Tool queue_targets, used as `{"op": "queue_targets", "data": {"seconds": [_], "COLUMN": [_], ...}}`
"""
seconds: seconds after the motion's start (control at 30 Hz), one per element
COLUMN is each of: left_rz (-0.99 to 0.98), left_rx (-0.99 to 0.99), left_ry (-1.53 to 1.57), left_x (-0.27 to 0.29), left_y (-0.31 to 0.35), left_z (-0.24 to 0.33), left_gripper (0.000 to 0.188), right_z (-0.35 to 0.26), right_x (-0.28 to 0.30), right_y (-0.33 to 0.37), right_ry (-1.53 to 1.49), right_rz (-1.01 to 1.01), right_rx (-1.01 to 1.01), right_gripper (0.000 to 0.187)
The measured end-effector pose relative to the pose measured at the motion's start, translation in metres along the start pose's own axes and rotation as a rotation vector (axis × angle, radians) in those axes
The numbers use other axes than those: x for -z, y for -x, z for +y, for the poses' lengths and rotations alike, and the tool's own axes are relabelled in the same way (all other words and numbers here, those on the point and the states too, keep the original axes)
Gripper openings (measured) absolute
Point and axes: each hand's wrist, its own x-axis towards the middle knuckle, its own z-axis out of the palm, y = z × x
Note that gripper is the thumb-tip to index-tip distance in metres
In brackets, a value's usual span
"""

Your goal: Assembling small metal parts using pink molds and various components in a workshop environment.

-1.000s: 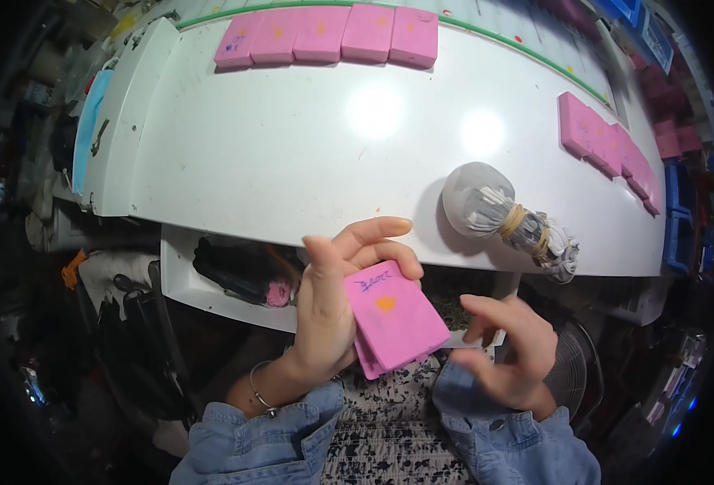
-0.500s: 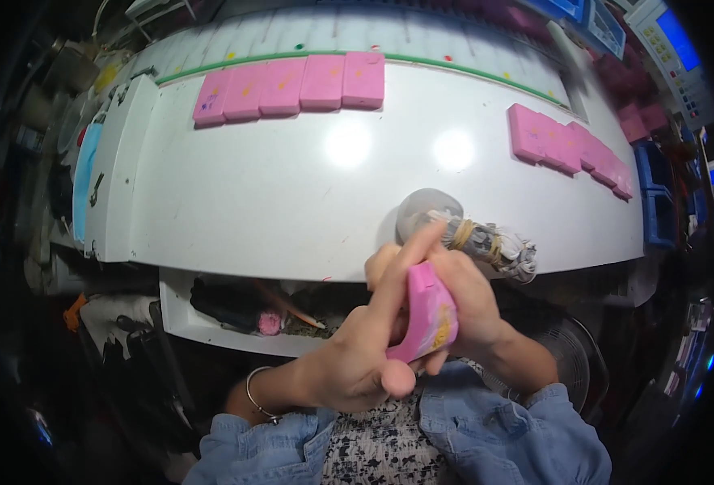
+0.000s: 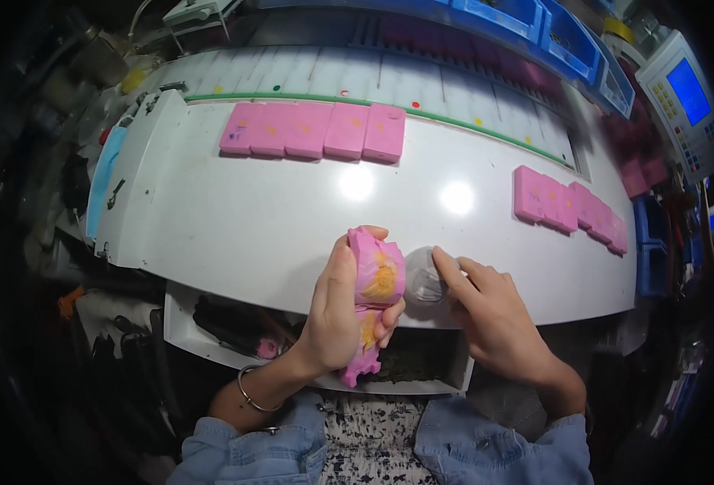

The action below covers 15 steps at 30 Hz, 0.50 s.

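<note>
A pink rubber mold (image 3: 380, 271) is in my left hand (image 3: 334, 311), its fingers wrapped round it from behind. The mold is bent open, with yellow-stained patterned faces and jagged edges showing. To its right, my right hand (image 3: 498, 311) lies over a cloth bundle, fingers curled round it and the index finger stretched toward its end. Only a pale striped bit of the bundle (image 3: 430, 287) shows; the hand hides the rest. That end rests against a round grey piece (image 3: 426, 260) on the white tabletop (image 3: 252, 234).
Pink molds (image 3: 308, 129) stand in a row at the back, and another overlapping row (image 3: 567, 202) is at the right. Blue bins (image 3: 535, 24) and a control panel (image 3: 688, 105) are beyond. Below the table edge is an open drawer (image 3: 211, 343) holding dark scraps.
My hands have parted. The left keeps the mold, now bent open and upright, while the right has left it and moved over the cloth bundle. The whole view has shifted lower.
</note>
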Motion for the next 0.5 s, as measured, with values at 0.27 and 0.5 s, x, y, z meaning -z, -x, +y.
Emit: {"op": "queue_targets", "data": {"seconds": [0.27,0.5], "left_rz": [0.01,-0.051], "left_rx": [0.142,0.141], "left_ry": [0.184,0.106], "left_x": [-0.002,-0.006], "left_y": [-0.01,-0.015], "left_z": [0.003,-0.001], "left_gripper": [0.042,0.044], "right_z": [-0.017,-0.013], "right_x": [-0.013,-0.012], "right_y": [-0.011,-0.013], "right_ry": [-0.032,0.392], "right_rz": [1.029,0.794], "right_rx": [0.155,0.227], "right_gripper": [0.057,0.041]}}
